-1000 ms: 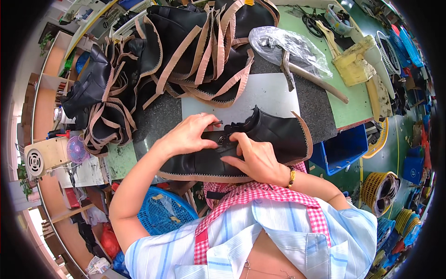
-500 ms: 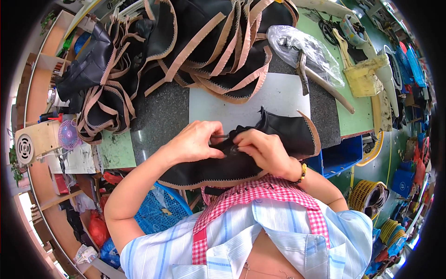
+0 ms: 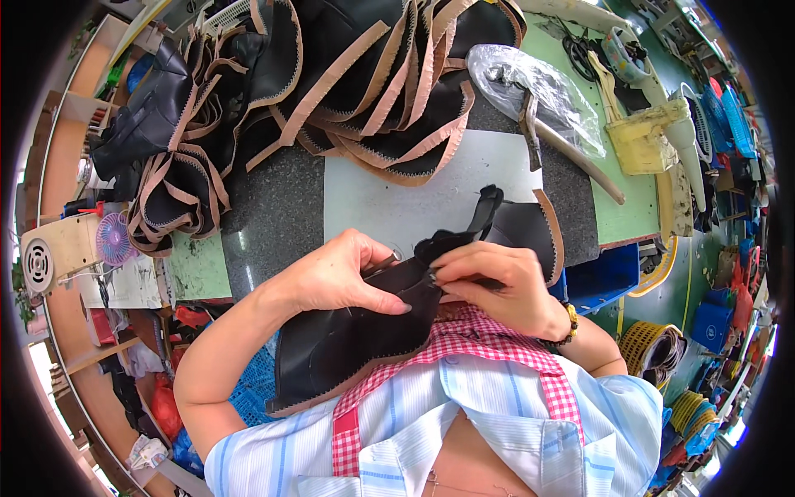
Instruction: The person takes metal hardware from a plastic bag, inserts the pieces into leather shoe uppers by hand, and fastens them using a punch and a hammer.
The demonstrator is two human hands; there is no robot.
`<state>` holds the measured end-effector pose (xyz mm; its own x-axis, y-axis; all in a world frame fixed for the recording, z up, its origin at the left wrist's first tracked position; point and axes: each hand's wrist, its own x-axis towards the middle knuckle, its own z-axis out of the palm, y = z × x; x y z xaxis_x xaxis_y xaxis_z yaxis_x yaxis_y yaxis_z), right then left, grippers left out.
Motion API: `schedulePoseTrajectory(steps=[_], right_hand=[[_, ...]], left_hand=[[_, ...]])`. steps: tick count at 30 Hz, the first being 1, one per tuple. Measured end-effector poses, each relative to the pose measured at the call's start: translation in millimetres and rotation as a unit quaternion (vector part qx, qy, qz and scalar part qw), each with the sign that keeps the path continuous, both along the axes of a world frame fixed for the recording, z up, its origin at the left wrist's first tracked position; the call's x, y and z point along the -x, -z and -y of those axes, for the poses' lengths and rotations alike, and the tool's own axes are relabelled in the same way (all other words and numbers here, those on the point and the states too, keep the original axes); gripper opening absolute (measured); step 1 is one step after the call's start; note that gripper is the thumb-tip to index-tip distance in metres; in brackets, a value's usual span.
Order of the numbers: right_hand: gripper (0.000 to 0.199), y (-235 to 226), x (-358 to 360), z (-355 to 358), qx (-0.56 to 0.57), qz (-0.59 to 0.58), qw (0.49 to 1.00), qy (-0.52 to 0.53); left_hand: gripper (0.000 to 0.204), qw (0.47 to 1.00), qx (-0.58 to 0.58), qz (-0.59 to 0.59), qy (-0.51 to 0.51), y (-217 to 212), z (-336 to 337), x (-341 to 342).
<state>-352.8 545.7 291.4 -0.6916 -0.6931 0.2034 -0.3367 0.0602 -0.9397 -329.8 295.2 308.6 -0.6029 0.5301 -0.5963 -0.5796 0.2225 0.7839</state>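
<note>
A black leather boot upper (image 3: 352, 344) with a tan, zigzag-stitched edge lies across the table's front edge and against my apron. My left hand (image 3: 344, 273) grips its upper edge, thumb on the black face and fingers behind. By those fingers shows the end of a small dark object (image 3: 381, 265) whose kind I cannot make out. My right hand (image 3: 501, 286) is closed in a pinch on the leather, next to a scalloped black strip (image 3: 468, 224) that stands up from it. What lies between the pinching fingertips is hidden.
Several tan-edged black uppers (image 3: 356, 91) are piled at the back and left. Beyond the white sheet (image 3: 397, 186) lie a clear plastic bag (image 3: 546, 95) and a wooden-handled hammer (image 3: 580, 161). A blue crate (image 3: 609, 282) sits below the table's right side, and a small purple fan (image 3: 116, 238) at the left.
The upper has turned and its left part has dropped nearer my body. The scalloped strip now stands higher. Both hands have shifted slightly, still holding the leather.
</note>
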Motion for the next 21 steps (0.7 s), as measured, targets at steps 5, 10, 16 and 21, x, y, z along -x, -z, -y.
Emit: schedulePoseTrajectory(steps=[5, 10, 16, 21], right_hand=[[0.018, -35.8, -7.0, -23.8, -0.002, -0.099, 0.995, 0.002], [0.017, -35.0, -4.9, -17.1, 0.004, -0.09, 0.996, -0.014], [0.011, -40.6, 6.0, -15.1, -0.045, -0.045, 0.995, -0.077], [0.009, -50.5, 13.0, -13.4, -0.095, -0.05, 0.989, -0.105]], left_hand=[[0.022, 1.0, -0.01, -0.008, -0.025, -39.1, -8.9, 6.3], [0.018, 0.996, 0.022, -0.066, -0.049, -45.0, -16.7, 8.0], [0.017, 0.995, 0.055, -0.069, -0.045, -57.3, -26.0, 3.8], [0.02, 0.991, 0.08, -0.105, -0.019, -64.3, -30.2, 1.4]])
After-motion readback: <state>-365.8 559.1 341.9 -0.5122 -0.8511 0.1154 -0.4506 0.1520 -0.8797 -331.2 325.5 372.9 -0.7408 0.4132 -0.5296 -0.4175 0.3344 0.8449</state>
